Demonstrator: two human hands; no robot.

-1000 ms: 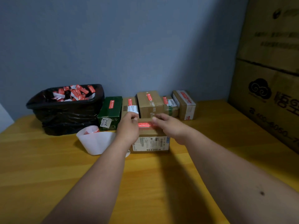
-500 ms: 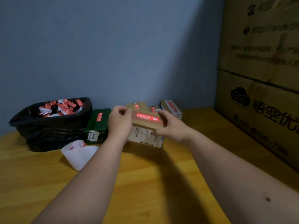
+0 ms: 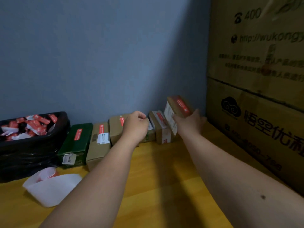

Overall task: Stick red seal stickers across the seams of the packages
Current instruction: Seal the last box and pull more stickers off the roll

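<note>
Right hand (image 3: 189,124): fingers curled round a brown cardboard package (image 3: 178,109) with a red seal sticker (image 3: 182,105), held tilted beside the row's right end.
Left hand (image 3: 135,125): fingers curled, nothing seen held.
Row of sealed boxes (image 3: 98,139): stickers already applied.
Left: placing judged pending.

A dim blue-grey wall (image 3: 98,55) backs a yellow wooden table (image 3: 161,186), with large stacked cardboard cartons (image 3: 259,79) at right.

Right hand (image 3: 189,123) gripping sealed box (image 3: 178,107), left hand (image 3: 135,125) fisted
</note>
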